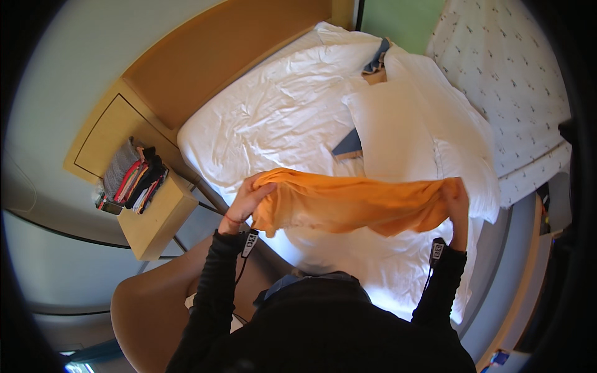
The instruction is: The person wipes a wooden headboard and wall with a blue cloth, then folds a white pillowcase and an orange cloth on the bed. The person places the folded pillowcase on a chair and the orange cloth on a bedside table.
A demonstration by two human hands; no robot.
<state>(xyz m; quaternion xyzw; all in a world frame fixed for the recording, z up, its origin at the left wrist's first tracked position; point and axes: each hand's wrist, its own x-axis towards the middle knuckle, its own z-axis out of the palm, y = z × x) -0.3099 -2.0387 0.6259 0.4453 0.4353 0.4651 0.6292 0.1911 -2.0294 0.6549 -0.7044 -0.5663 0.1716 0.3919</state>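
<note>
An orange cloth garment [345, 200] is stretched sideways in the air above the bed, its upper edge bunched in folds. My left hand [252, 198] grips its left end, thumb on top. At the other end my right hand [457, 200] is closed on the fabric, and the cloth covers part of its fingers. Beneath the garment lies the white bed sheet [280, 121], rumpled all over. Just beyond the cloth rests a white pillow [396, 126].
A pile of folded clothes [135, 179] stands on a wooden nightstand [156, 228] at left. Near my left arm is a brown chair [149, 298]. The headboard [224, 56] borders the bed's far left side. A patterned curtain [503, 84] hangs at right.
</note>
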